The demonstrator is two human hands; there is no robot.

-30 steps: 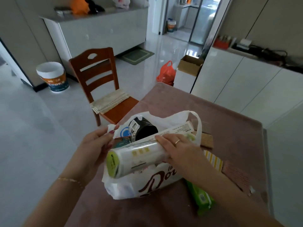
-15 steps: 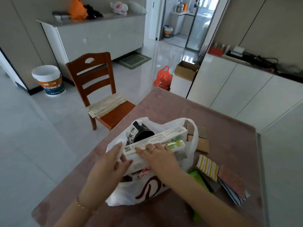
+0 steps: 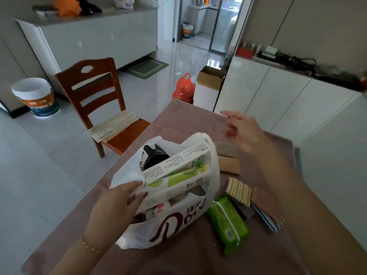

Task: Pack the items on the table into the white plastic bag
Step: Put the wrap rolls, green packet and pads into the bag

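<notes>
Now my right hand [image 3: 245, 130] is up off the bag; half a second ago it was pressing down on the long white box [image 3: 174, 162], and now it is in the air above the far side of the table [image 3: 190, 120]. Its fingers are loose and a bit curled, and it holds nothing. My left hand [image 3: 117, 203] was lying on top of the things before, and now it is at the near edge of the white plastic bag [image 3: 178, 217], pinching the thin plastic there with my thumb on top. The bag stands on the table in front of me with its mouth open. It is quite full. I can see the white box lying across the top, a green and white pack [image 3: 178, 176] tucked just under it, and a black packet [image 3: 153, 156] sticking up at the back. Big dark red letters are printed on the front of the bag. Some things are not packed yet. A green pack of wipes [image 3: 228, 221] lies on the table touching the right side of the bag. Beside it are a yellow striped cloth [image 3: 238, 189] and a pink checked cloth [image 3: 268, 207], one partly on the other. Two brown cloths [image 3: 228, 158] lie behind the bag, under my right hand. A wooden chair [image 3: 99, 100] stands on the floor past the table.
</notes>
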